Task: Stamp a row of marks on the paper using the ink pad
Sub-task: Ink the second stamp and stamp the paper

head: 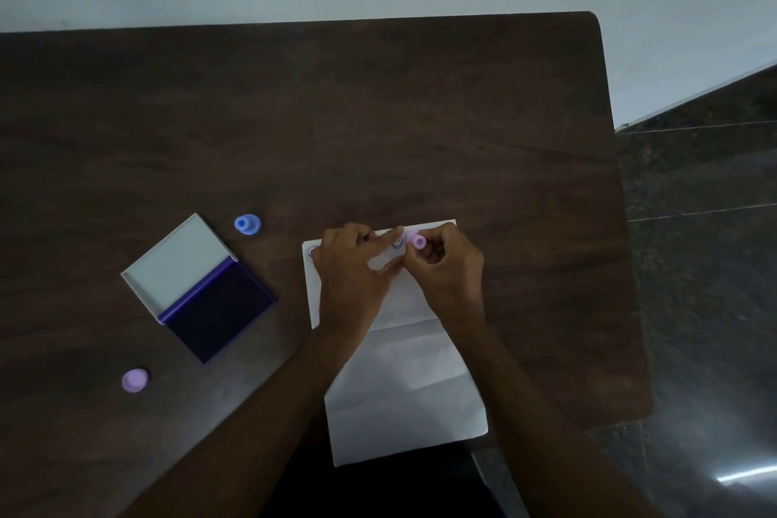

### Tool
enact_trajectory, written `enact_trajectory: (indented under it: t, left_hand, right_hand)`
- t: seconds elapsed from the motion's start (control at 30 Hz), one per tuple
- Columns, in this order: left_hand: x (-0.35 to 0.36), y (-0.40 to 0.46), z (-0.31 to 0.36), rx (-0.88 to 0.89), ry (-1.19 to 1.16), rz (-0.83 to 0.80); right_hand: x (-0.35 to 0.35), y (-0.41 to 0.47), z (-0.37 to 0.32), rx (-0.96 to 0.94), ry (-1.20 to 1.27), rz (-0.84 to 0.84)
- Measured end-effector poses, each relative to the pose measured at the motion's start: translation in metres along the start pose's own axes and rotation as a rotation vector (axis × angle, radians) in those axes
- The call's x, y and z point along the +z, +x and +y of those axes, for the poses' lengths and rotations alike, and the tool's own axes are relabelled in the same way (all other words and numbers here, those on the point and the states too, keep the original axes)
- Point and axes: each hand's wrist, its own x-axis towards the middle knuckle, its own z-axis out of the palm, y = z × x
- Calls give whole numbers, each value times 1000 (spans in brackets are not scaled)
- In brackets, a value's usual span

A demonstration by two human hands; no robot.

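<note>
The paper [403, 387] lies on the table [378, 118], right of centre, its near end reaching the table's near edge. The ink pad [197, 286] lies open on the table, left of the paper and apart from it. One stamp [247, 224] stands just behind the ink pad, to its right. A cap [135, 380] sits nearer, left of the ink pad. Both hands are on the paper's far end: the left hand [353, 273] rests flat on it, the right hand [447, 265] beside it holds a second stamp [417, 240] on the paper. One mark [397, 242] lies between the hands, another mark [311, 251] at the paper's far left corner.
</note>
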Motion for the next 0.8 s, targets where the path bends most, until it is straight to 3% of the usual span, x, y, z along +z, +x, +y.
enact_trajectory:
  t: [0.53, 0.8]
  left_hand:
    - [3, 0, -1, -39, -17, 1]
    - [6, 3, -1, -118, -62, 18]
  right_hand:
    - [-1, 3, -10, 38, -76, -43]
    - [1, 15, -33, 34, -370, -230]
